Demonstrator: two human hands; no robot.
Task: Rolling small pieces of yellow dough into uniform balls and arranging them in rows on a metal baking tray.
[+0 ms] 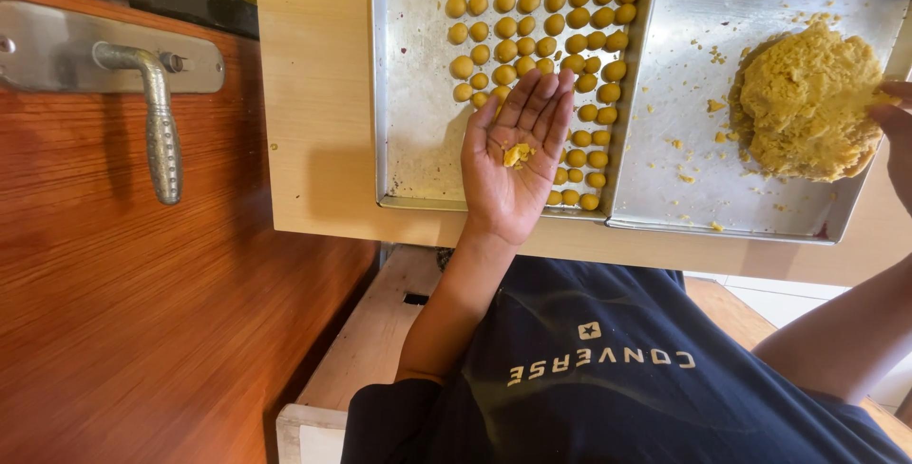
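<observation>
Lying palm-up and spread flat, the left hand is hovering over the near edge of a metal baking tray, and it is cradling a small crumbly bit of yellow dough in the hollow of the palm without closing on it. Rows of small rolled dough balls are sitting on that tray, filling its right part, while its left part is showing bare metal. Beside it, touching edge to edge, a second metal tray is carrying a large lump of yellow dough with crumbs scattered around. The right hand is reaching in at the frame's right border and is touching the lump's side; how far its fingers are closing I cannot tell, since most of it is cut off. Both trays are resting on a pale wooden counter, next to a reddish wooden door with a metal handle.
</observation>
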